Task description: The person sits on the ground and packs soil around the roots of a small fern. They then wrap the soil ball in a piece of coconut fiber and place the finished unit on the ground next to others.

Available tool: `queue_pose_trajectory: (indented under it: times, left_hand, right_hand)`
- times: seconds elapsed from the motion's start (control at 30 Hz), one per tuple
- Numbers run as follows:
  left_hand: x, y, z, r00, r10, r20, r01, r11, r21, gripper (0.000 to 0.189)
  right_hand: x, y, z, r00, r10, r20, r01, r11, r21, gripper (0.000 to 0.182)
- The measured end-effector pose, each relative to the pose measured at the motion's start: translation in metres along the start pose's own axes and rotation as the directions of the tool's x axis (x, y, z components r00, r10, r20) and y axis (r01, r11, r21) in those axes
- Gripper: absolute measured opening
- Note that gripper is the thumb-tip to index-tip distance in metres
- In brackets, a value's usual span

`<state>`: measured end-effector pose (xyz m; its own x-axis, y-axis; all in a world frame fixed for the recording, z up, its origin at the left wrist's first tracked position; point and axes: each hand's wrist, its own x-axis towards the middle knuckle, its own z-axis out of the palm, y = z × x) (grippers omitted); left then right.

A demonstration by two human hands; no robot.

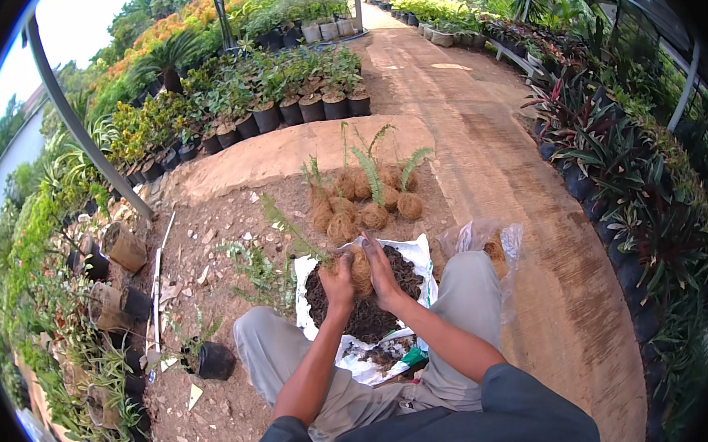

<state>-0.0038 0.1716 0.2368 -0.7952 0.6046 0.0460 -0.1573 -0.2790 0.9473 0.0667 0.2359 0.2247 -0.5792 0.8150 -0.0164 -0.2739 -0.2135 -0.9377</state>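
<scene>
Between my two hands is a ball of brown coconut fibre [362, 273] with a fern frond [292, 230] sticking out to the upper left. My left hand [337, 284] grips its left side. My right hand [384, 274] presses flat along its right side, fingers pointing away from me. Below the ball, dark soil [361, 319] fills an opened white sack [427, 277] between my knees. Just beyond the sack stand several finished-looking fibre balls [375, 216], some with upright fern fronds [370, 173].
Loose fern cuttings [259, 267] lie left of the sack. A black pot [215, 360] lies tipped by my left knee. Right of my knee, a clear plastic bag [509, 241] holds brown fibre. Potted plants [266, 113] line the far side; dark-leaved plants [601, 142] border the concrete path [557, 305].
</scene>
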Motion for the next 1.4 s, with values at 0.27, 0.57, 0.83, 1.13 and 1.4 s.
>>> queue_pose_trajectory:
  times: [0.27, 0.57, 0.83, 1.13, 1.4]
  left_hand:
    - [-0.002, -0.003, 0.009, 0.998, -0.051, -0.035, 0.050, 0.998, -0.039, 0.037]
    - [-0.010, 0.021, 0.011, 0.948, -0.312, 0.062, 0.312, 0.876, -0.367, 0.041]
    - [0.009, -0.011, -0.014, 0.984, -0.180, 0.004, 0.179, 0.978, -0.107, 0.026]
    - [0.001, -0.003, -0.002, 0.982, -0.184, 0.046, 0.183, 0.983, 0.012, 0.065]
    - [0.000, 0.000, -0.001, 0.930, -0.317, 0.188, 0.351, 0.916, -0.195, 0.051]
  right_hand:
    - [-0.006, -0.018, -0.001, 1.000, -0.004, 0.026, 0.004, 1.000, -0.012, 0.043]
    - [-0.008, -0.025, -0.006, 0.882, -0.409, 0.235, 0.461, 0.642, -0.613, 0.046]
    - [-0.007, -0.017, 0.004, 0.990, -0.082, 0.113, 0.086, 0.996, -0.035, 0.049]
    - [-0.005, -0.030, -0.007, 0.958, -0.263, 0.116, 0.287, 0.893, -0.346, 0.033]
    - [-0.002, -0.034, -0.016, 0.877, -0.374, 0.301, 0.480, 0.704, -0.524, 0.026]
